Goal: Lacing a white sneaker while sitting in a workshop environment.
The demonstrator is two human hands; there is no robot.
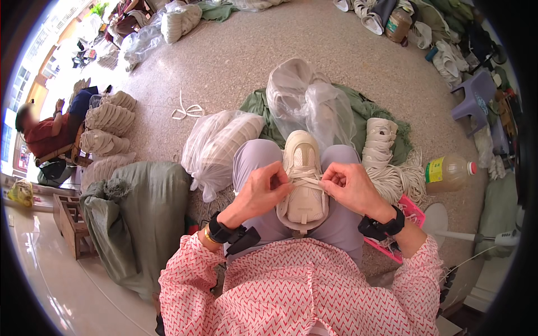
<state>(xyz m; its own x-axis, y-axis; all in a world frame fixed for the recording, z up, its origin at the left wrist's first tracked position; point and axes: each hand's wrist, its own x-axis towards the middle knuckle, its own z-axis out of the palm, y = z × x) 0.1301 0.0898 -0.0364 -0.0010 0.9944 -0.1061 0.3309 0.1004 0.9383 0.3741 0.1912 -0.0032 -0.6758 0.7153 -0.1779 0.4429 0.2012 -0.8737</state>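
Observation:
A beige sneaker (304, 206) sits between my knees, its toe pointing away from me and its heel nearest my body. Across its upper run pale shoelaces (306, 180), crossed over the tongue. My left hand (261, 187) pinches a lace at the shoe's left side, thumb and finger pressed together. On the opposite side my right hand (353, 187) likewise pinches a lace between closed fingertips. The lace between the two hands lies low over the shoe. Black bands are strapped round both my wrists.
Plastic bags of pale shoe parts (221, 137) lie beyond my knees on green cloth (255, 106). To the right are stacked shoe uppers (380, 140), a pink basket (412, 210) and a large bottle (448, 172). Green sacking (143, 213) stands left; another person (53, 131) sits farther off.

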